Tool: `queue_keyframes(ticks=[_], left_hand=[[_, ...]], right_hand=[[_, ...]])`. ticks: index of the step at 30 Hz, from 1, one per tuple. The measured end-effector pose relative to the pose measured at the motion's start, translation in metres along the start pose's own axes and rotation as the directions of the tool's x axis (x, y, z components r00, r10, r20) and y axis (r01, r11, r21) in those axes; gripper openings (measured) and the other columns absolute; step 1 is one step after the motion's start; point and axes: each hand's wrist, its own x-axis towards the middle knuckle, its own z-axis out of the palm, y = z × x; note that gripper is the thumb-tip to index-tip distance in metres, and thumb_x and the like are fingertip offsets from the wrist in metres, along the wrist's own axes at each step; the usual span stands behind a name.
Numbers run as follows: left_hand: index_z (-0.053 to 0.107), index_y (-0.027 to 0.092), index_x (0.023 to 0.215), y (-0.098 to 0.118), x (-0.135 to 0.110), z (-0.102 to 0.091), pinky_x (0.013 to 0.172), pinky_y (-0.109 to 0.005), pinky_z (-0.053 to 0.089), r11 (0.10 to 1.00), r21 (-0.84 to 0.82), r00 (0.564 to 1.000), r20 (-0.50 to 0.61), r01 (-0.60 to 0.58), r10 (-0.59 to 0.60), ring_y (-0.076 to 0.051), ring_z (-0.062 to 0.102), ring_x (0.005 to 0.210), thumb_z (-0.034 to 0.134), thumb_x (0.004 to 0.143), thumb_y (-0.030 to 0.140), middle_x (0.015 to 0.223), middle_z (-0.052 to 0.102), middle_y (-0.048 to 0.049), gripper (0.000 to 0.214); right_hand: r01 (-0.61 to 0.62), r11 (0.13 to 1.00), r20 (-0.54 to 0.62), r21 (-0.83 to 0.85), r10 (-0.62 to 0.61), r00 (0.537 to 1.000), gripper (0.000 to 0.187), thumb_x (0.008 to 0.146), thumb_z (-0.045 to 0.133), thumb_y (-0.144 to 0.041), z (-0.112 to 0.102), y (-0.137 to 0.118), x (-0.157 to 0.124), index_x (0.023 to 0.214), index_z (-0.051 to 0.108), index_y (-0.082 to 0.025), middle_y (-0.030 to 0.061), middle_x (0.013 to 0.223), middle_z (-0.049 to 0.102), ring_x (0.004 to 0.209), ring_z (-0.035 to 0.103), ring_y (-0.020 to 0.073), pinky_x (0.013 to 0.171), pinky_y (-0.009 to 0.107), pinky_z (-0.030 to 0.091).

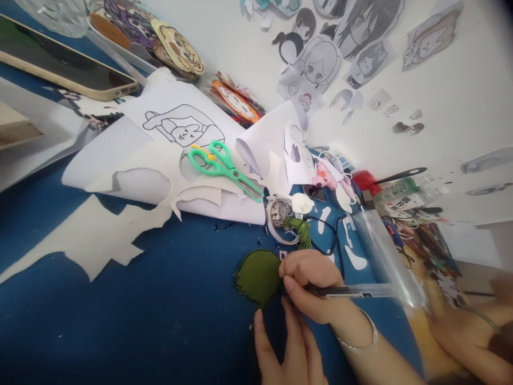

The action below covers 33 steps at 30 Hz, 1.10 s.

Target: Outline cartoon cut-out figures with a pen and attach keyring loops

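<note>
- Green cutout (256,274): I have it flat on the blue table (168,321), just below centre of my view, jagged edge toward 9 o'clock.
- Right hand (315,279): at the cutout's 3 o'clock; grip narrow, closed round a pen (348,290), writing end down by the cutout's edge, its tip hidden from me.
- Left hand (290,353): at 5 o'clock; fingers spread, nothing pinched. Index fingertip meets the lower edge or lies just short; cannot tell.
- Progress: shape already cut out; a darker border shows along the 9 o'clock side. I judge pen work under way at the 3 o'clock edge; amount left hidden by the hand.
- Scissors (234,174): idle at 11 o'clock, on the paper.
</note>
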Motion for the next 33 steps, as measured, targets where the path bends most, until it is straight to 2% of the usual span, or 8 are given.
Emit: queue_keyframes(ticks=[4, 9, 13, 19, 33], left_hand=[[0.069, 0.025, 0.075, 0.0004, -0.0018, 0.001, 0.079, -0.053, 0.041, 0.999, 0.032, 1.0, 0.014, -0.004, 0.003, -0.027, 0.053, 0.099, 0.046, 0.076, 0.025, 0.087, 0.066, -0.0017, 0.024], [0.069, 0.024, 0.071, 0.0023, -0.0011, -0.0001, 0.08, -0.053, 0.04, 1.0, 0.013, 0.999, 0.035, 0.028, -0.028, -0.027, 0.051, 0.103, 0.041, 0.077, 0.025, 0.085, 0.066, -0.0017, 0.028], [0.069, 0.024, 0.077, 0.0037, -0.0023, 0.0007, 0.081, -0.054, 0.04, 0.999, 0.024, 0.999, 0.046, 0.022, -0.023, -0.027, 0.051, 0.101, 0.043, 0.075, 0.025, 0.087, 0.066, -0.0029, 0.026], [0.069, 0.024, 0.072, 0.0036, -0.0027, 0.0032, 0.082, -0.051, 0.042, 1.0, 0.014, 1.0, 0.013, 0.026, -0.027, -0.027, 0.052, 0.101, 0.048, 0.071, 0.023, 0.087, 0.066, -0.0029, 0.021], [0.069, 0.024, 0.073, 0.0022, -0.002, 0.0018, 0.082, -0.057, 0.038, 1.0, -0.01, 1.0, 0.011, 0.029, -0.028, -0.028, 0.053, 0.1, 0.044, 0.075, 0.019, 0.087, 0.067, -0.0025, 0.026]], right_hand=[[0.0, 1.0, 0.003, 0.007, 0.0, 1.0, 0.035, 0.076, 0.047, -0.003, -0.0009, 0.0013, 0.0003, 0.06, 0.023, -0.022, -0.0054, 0.053, 0.029, 0.046, 0.035, 0.0102, 0.047, 0.022, 0.038], [0.001, 1.0, 0.024, -0.006, -0.001, 1.0, 0.035, 0.077, 0.047, -0.003, -0.0007, 0.0023, -0.0008, 0.061, 0.023, -0.022, -0.0054, 0.054, 0.029, 0.046, 0.034, 0.0102, 0.048, 0.023, 0.037], [-0.01, 1.0, 0.024, 0.021, 0.01, 1.0, 0.035, 0.077, 0.047, -0.003, -0.0018, 0.0039, -0.002, 0.061, 0.022, -0.022, -0.0056, 0.054, 0.026, 0.046, 0.031, 0.01, 0.047, 0.023, 0.036], [-0.026, 0.999, 0.02, 0.04, 0.025, 0.999, 0.036, 0.078, 0.046, -0.003, -0.0034, 0.0042, -0.0019, 0.061, 0.022, -0.022, -0.0051, 0.055, 0.029, 0.047, 0.034, 0.0104, 0.047, 0.023, 0.037], [-0.016, 1.0, 0.021, -0.008, 0.016, 1.0, 0.036, 0.078, 0.046, -0.003, -0.0046, 0.0046, -0.0017, 0.061, 0.021, -0.022, -0.0051, 0.054, 0.028, 0.047, 0.035, 0.0102, 0.049, 0.023, 0.041]])
